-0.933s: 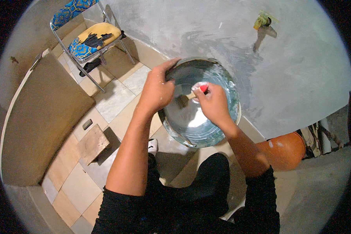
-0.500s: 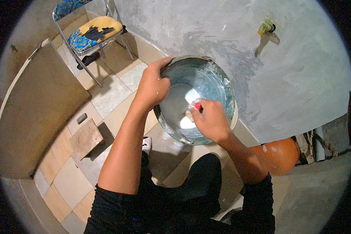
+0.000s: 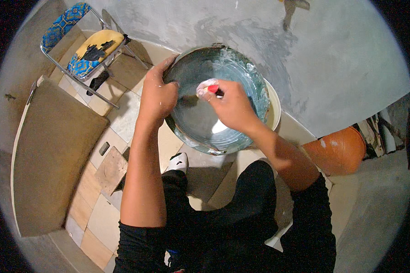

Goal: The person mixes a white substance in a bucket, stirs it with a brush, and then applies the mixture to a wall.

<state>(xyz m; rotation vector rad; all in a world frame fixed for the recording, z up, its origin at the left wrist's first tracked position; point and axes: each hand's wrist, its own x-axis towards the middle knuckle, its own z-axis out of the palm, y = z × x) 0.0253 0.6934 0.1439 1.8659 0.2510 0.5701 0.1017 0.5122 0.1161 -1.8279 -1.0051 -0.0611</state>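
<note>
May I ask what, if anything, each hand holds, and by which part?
The left hand grips the bucket by its rim; the right hand holds a paintbrush by its handle.

From your head, the single fisheye view looks steeply down over your forearms (image 3: 145, 182), facing the bucket (image 3: 236, 68) at close range, with floor (image 3: 105, 218) at left and wall (image 3: 346, 68) at upper right.

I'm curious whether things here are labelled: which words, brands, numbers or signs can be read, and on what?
None can be read.
Bucket: pale smears, no lettering visible.
Brush: no lettering visible.
Chair: blue pattern, no lettering visible.
White footwear: dark marks, too small to tell.
</note>
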